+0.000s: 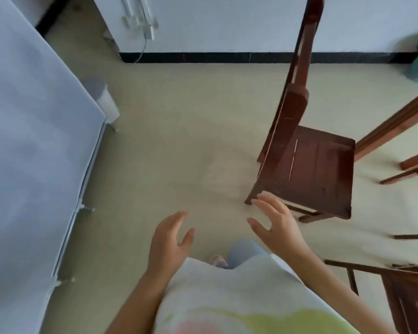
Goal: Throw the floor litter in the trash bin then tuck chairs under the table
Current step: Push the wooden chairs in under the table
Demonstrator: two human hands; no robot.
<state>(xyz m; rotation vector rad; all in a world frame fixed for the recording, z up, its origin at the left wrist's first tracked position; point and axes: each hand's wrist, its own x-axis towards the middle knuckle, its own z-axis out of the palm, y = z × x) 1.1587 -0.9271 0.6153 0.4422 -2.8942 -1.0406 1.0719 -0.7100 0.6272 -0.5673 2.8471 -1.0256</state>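
Both hands, left hand (pixel 170 237) and right hand (pixel 279 225), empty with fingers (pixel 263 202) spread; best gripping chair (pixel 309 165) at one o'clock by backrest, sliding squarely toward desk (pixel 396 124).

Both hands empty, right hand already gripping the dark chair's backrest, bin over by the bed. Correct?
Not quite. In the head view the right hand grips nothing: it hovers open near the front corner of the dark chair seat, well below the backrest. The left hand is empty too, and the bin does stand by the bed.
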